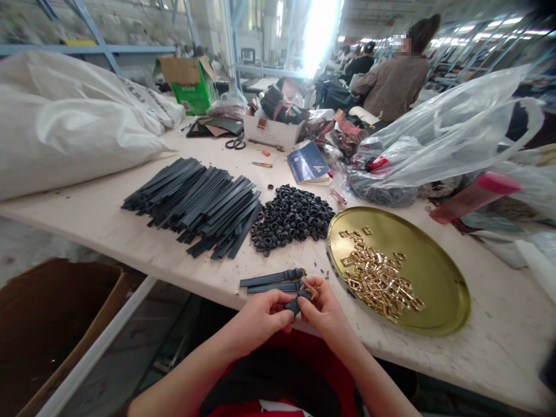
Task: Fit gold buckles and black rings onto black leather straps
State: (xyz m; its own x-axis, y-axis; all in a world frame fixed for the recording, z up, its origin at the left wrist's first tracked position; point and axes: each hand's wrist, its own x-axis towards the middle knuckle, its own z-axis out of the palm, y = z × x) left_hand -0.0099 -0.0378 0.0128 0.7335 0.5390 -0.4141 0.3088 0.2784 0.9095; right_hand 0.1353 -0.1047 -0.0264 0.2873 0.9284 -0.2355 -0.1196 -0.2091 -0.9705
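Both my hands meet at the table's front edge over a dark strap [294,305] with a gold buckle [310,289] at its end. My left hand [267,318] pinches the strap between thumb and fingers. At the buckle end, my right hand [324,307] has its fingers closed on the same strap. Just beyond lie two dark buckled straps [269,279], side by side. Farther back is a heap of small black loops [297,214], with a stack of flat dark strips [195,200] to its left. Gold buckles [377,278] lie in a round gold tray [438,278] at right.
A white sack [78,127] covers the table's left end. Scissors [235,142], a blue booklet [308,162] and a filled white box [271,130] stand toward the back. Clear plastic bags [434,139] and a pink-capped bottle [475,197] lie at right. An open carton [56,324] is below left.
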